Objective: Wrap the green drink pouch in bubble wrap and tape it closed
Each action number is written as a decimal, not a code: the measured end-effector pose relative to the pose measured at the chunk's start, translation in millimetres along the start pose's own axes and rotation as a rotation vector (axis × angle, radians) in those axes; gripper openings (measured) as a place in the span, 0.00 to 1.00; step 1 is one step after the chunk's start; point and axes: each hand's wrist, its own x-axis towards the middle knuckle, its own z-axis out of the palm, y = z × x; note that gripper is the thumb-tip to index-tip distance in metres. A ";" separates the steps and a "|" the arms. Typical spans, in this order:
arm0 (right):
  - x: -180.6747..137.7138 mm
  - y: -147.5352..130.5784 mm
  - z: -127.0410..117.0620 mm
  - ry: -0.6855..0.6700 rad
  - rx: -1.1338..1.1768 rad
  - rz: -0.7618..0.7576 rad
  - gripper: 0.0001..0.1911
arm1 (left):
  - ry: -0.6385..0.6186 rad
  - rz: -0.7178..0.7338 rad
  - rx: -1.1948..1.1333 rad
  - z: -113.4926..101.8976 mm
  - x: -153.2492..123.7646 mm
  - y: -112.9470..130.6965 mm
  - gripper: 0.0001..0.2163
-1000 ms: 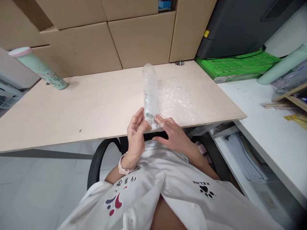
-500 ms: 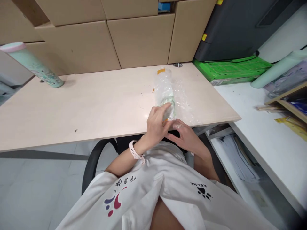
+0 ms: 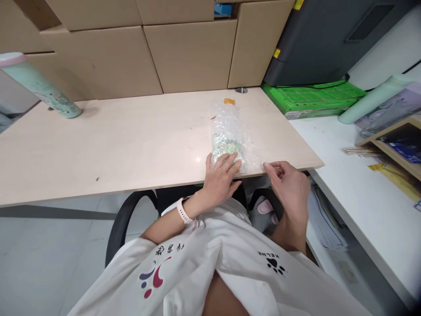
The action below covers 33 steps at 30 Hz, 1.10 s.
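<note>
Over the head feed I logged an office, or an office-like workroom. Evidence: pale desk [image 3: 131, 145], cable hole [image 3: 241, 90] near its far right corner; cardboard boxes [image 3: 190, 57] stood along the far edge; black chair [image 3: 115, 228] at the near edge. Past the right edge, a white table [image 3: 351, 184], papers [image 3: 325, 224] shelved beneath.

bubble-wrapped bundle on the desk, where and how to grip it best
Probably around its middle, coming from the left: the bundle is long and narrow, lying lengthwise away from the person. Loose wrap spreads along its right side, and the left hand rests on its near end.
</note>
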 end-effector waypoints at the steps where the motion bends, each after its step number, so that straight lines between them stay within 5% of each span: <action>1: 0.2 -0.9 2.4 -0.023 -0.003 -0.010 0.25 | -0.007 -0.004 0.001 -1.1 -2.2 -0.9 0.23; 6: 0.4 -17.8 13.6 0.054 0.186 -0.092 0.18 | -0.026 -0.003 0.009 -1.2 -3.2 -5.9 0.22; 9: 3.0 -38.0 24.4 0.175 0.392 -0.278 0.12 | -0.036 0.001 0.025 -0.8 -2.2 -7.5 0.23; 13: 5.7 -55.9 39.6 0.102 0.457 -0.545 0.10 | -0.038 0.010 -0.016 0.1 -5.5 -12.7 0.24; 17: 3.8 -49.2 42.6 0.003 0.509 -0.623 0.07 | 0.040 -0.001 -0.266 -4.2 -12.2 -20.2 0.18; 20: 0.9 -40.5 38.2 -0.118 0.523 -0.665 0.08 | 0.190 -0.135 -0.550 -8.8 -14.8 -26.3 0.14; 23: -1.2 -37.3 34.5 -0.207 0.528 -0.685 0.12 | 0.276 -0.335 -0.817 -7.5 -12.5 -37.2 0.20; 30: -10.5 -40.2 37.5 -0.107 0.741 -0.562 0.10 | 0.252 -0.742 -1.257 -18.0 -2.0 -55.4 0.36; 33: -18.2 -45.6 40.7 -0.100 0.838 -0.588 0.08 | 0.197 -0.792 -1.454 -35.5 0.0 -40.3 0.30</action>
